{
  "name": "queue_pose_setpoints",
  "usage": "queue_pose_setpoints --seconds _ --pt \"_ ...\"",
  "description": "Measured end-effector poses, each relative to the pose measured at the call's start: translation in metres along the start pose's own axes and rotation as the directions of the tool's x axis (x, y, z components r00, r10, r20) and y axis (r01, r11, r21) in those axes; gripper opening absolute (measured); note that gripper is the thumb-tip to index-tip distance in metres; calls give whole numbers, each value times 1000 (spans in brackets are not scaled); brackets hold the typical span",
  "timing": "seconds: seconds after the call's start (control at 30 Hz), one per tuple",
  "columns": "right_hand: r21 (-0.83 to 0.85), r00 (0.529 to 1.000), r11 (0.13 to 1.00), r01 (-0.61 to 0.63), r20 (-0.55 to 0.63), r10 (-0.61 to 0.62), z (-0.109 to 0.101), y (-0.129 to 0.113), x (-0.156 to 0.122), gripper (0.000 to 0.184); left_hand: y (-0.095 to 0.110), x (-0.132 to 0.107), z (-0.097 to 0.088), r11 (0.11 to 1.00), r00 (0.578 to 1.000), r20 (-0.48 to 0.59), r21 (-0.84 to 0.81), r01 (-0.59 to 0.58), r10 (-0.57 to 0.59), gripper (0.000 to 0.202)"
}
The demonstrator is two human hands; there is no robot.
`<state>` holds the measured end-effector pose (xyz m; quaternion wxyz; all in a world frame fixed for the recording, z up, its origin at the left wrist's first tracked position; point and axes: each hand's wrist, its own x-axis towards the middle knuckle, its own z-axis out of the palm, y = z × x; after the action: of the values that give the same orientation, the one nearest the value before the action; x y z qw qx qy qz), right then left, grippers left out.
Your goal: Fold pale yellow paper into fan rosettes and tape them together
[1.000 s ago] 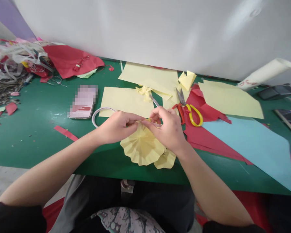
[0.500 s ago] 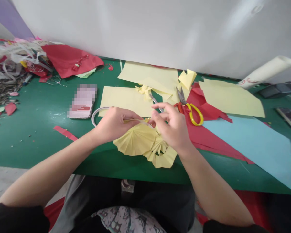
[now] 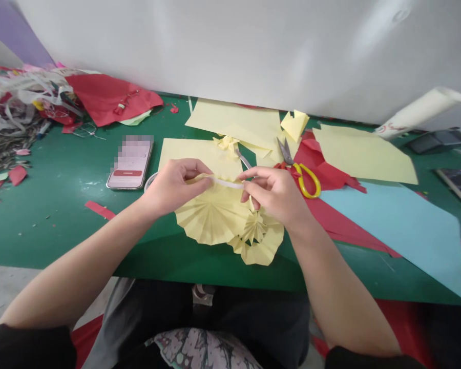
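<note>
My left hand (image 3: 180,187) is closed, pinching the upper edge of a yellow pleated paper fan (image 3: 211,220). Opposite it, my right hand (image 3: 274,195) grips the other end of a narrow white tape strip (image 3: 229,184) between thumb and fingertips. The strip runs along the fan's top edge from one hand to the other. Beneath my right hand lies a yellow pleated paper with cut-outs (image 3: 255,253). Behind my left wrist a white tape roll (image 3: 149,180) is mostly hidden. Yellow-handled scissors (image 3: 309,179) rest beyond my right hand.
A phone (image 3: 128,164) lies on the green table (image 3: 80,230) at left. Yellow sheets (image 3: 234,115), red paper (image 3: 341,225) and a blue sheet (image 3: 407,220) spread behind and right. Scraps (image 3: 26,102) pile up at far left; a rolled white paper (image 3: 422,113) leans at right.
My left hand has shifted slightly up, and the fan's pleats face me more openly. The white strip now stretches more plainly between my hands; my right hand has moved slightly right.
</note>
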<state>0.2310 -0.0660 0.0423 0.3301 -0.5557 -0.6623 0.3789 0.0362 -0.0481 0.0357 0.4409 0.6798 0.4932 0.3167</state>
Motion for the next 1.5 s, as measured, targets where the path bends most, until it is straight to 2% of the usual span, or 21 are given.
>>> queue_pose_setpoints --seconds 0.2,0.37,0.57,0.67,0.87,0.93,1.07,1.13,1.2,1.3,1.43,1.5 --pt "-161 990 981 110 -74 -123 1 3 3 10 -1 1 0 996 999 50 -92 -8 13 19" --pt "-305 955 938 165 -189 -229 5 8 6 10 -5 2 -1 998 999 37 -50 -24 26 22" --pt "-247 923 935 255 -224 -312 8 9 5 2 -8 3 -1 998 999 5 -44 -41 42 20" --pt "-274 897 908 316 -225 -380 9 9 3 6 -8 2 0 997 998 3 -57 -56 57 19" --pt "-313 904 901 302 -206 -375 11 11 4 6 -2 -2 1 985 993 58 -148 -93 103 15" --pt "-370 879 870 325 -221 -422 13 12 4 9 -2 -1 3 985 992 75 -153 -86 98 15" --pt "-544 776 739 397 -231 -587 17 15 4 20 -7 2 5 995 995 77 -86 -49 56 19" --pt "-549 756 709 443 -197 -625 19 16 3 24 -10 3 7 998 996 67 -46 -52 55 20" --pt "-493 769 725 481 -160 -619 21 15 2 26 -12 4 7 998 996 60 -22 -58 60 19" --pt "-363 814 796 485 -144 -562 23 13 0 20 -12 4 8 999 998 45 4 -51 50 18" --pt "-175 888 899 401 -168 -429 23 10 -1 6 -10 3 8 998 998 39 29 -58 57 18" --pt "-113 918 931 346 -162 -361 23 9 -1 6 -10 3 9 998 997 42 33 -62 60 20"
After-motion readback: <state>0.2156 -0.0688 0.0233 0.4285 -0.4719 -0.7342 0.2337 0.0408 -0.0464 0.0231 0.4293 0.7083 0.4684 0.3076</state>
